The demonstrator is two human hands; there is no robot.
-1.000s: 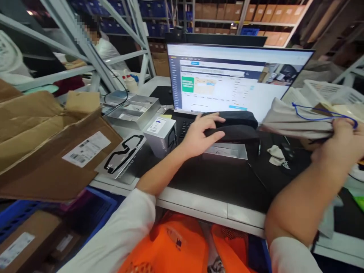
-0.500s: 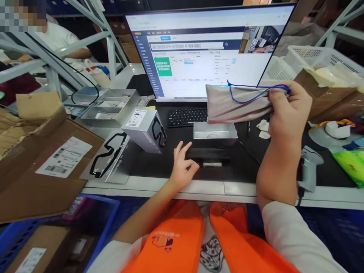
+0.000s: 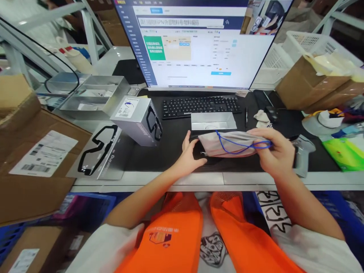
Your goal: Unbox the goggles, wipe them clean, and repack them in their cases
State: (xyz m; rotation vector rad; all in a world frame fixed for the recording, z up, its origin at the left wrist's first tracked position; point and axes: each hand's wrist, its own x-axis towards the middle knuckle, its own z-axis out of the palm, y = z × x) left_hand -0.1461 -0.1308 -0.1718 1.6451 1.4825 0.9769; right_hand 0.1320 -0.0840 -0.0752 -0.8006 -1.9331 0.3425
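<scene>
A grey soft pouch (image 3: 231, 142) with a blue drawstring hangs just above the desk, tilted slightly. My right hand (image 3: 274, 151) pinches its right end, the cord by the fingertips. At the pouch's left end, my left hand (image 3: 189, 155) is open, thumb and fingers curved apart. Between them shows something black with a small white mark, mostly hidden by the pouch; whether the fingers touch it I cannot tell. Right behind the pouch stands an open silver-grey box tray (image 3: 213, 121). To the left is an upright grey box (image 3: 139, 119) with a black glasses-shaped print.
A black keyboard (image 3: 199, 106) lies before the monitor (image 3: 196, 49). At left are an open carton (image 3: 34, 163), a printed grey box lid (image 3: 98, 151) and open grey trays (image 3: 98, 98). At right lie a scanner (image 3: 303, 155), a green packet (image 3: 341, 151) and small cartons (image 3: 313, 83).
My right hand has lowered the pouch from in front of the monitor to the desk. The left hand has moved slightly right, to the pouch's left end. My view has tilted down.
</scene>
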